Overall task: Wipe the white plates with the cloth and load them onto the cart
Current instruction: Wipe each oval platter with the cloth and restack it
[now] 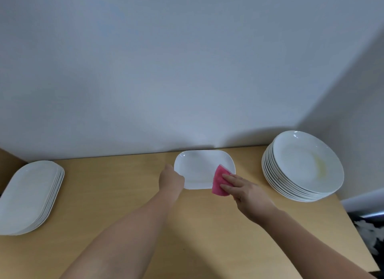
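**One plate under the cloth, two stacks waiting**

My left hand point(171, 178) grips the 8 o'clock corner of the single white rounded-rectangle plate point(197, 168). Its fingers curl out of sight past the rim. This plate sits at 12 o'clock from me, close to the pale grey wall point(187, 70), on the light wooden surface point(124, 191).

My right hand point(247, 192) lies with straight, flat fingers point(232, 178) pressing the one pink folded cloth point(219, 182) down. The cloth covers the plate's 4 o'clock corner and hangs partly over its rim.

At 2 o'clock, well apart from the plate, stands one stack of round white plates point(307, 166). I count about ten rims, though they are packed too tightly to be sure. The top plate carries a faint yellowish smear.

At 9 o'clock lies one stack of oblong white plates point(31, 195), five or six high.

I count three groups of plates in all, and one cloth.
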Demonstrator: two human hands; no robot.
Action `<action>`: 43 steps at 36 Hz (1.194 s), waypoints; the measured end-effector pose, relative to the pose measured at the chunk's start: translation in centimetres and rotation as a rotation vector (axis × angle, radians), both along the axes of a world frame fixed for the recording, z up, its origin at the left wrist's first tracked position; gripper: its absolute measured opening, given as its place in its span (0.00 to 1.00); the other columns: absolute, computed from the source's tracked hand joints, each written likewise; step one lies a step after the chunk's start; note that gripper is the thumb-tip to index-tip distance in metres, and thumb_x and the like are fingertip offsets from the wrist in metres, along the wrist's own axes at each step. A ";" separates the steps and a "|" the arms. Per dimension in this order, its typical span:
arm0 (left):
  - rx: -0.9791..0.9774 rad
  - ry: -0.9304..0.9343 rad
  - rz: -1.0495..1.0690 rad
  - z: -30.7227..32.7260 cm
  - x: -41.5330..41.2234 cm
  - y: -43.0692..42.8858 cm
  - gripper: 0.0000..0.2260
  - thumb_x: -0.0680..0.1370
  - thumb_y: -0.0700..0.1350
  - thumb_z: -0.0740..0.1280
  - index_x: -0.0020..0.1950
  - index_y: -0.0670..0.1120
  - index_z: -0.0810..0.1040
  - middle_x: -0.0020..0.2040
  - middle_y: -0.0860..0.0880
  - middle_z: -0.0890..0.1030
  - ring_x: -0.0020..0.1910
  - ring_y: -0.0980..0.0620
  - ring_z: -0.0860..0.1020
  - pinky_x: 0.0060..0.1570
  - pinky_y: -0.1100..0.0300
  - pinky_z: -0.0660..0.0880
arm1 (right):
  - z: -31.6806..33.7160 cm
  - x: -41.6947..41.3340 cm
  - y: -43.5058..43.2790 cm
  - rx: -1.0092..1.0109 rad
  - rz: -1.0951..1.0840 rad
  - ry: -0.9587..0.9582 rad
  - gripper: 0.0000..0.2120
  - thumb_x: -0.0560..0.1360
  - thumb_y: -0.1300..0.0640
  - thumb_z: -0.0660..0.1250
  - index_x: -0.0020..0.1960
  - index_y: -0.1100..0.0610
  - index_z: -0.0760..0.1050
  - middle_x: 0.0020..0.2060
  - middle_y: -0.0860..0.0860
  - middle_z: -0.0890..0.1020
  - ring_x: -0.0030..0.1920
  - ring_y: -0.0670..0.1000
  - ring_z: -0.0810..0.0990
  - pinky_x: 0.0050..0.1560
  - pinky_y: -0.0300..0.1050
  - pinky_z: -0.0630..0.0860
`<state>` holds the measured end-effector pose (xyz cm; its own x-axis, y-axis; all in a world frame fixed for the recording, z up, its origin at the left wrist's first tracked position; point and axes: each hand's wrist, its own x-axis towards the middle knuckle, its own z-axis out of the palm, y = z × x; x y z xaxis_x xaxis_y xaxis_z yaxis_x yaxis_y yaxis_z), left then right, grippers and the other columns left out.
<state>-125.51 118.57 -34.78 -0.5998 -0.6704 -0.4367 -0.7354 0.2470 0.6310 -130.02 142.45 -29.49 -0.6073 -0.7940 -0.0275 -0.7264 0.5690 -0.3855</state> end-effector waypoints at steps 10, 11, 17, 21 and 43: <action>0.145 0.007 0.017 1.7 -0.4 -0.8 0.12 0.74 0.36 0.58 0.58 0.41 0.67 0.51 0.44 0.75 0.47 0.41 0.79 0.42 0.51 0.79 | 0.0 0.1 -0.8 -0.085 0.008 0.098 0.22 0.67 0.74 0.71 0.57 0.57 0.83 0.61 0.55 0.80 0.61 0.60 0.79 0.51 0.59 0.81; 0.167 0.021 0.030 1.8 -0.2 -0.9 0.12 0.75 0.35 0.58 0.58 0.40 0.67 0.52 0.44 0.75 0.49 0.41 0.79 0.47 0.48 0.80 | 0.1 0.1 -0.8 -0.079 0.003 0.087 0.21 0.68 0.73 0.69 0.58 0.57 0.82 0.63 0.55 0.79 0.62 0.60 0.78 0.53 0.59 0.80; 0.252 0.150 0.099 1.8 1.6 -1.4 0.08 0.77 0.36 0.56 0.54 0.43 0.67 0.50 0.46 0.75 0.47 0.42 0.80 0.30 0.57 0.78 | 0.6 0.3 -1.4 -0.067 -0.007 0.071 0.21 0.72 0.72 0.66 0.61 0.55 0.80 0.66 0.52 0.76 0.67 0.57 0.74 0.61 0.56 0.76; 0.257 0.204 0.140 2.2 3.9 -2.4 0.07 0.78 0.35 0.56 0.52 0.45 0.67 0.49 0.49 0.74 0.46 0.45 0.80 0.23 0.66 0.73 | 1.5 1.1 -2.9 -0.114 0.021 0.170 0.24 0.64 0.75 0.72 0.55 0.56 0.83 0.60 0.55 0.81 0.59 0.59 0.80 0.48 0.56 0.82; 0.267 0.157 0.284 0.2 19.6 -8.5 0.05 0.79 0.35 0.56 0.53 0.43 0.67 0.49 0.47 0.74 0.48 0.45 0.79 0.29 0.61 0.78 | -3.2 10.6 -16.1 0.075 0.354 0.027 0.25 0.77 0.68 0.58 0.70 0.49 0.72 0.74 0.49 0.66 0.74 0.53 0.63 0.67 0.49 0.68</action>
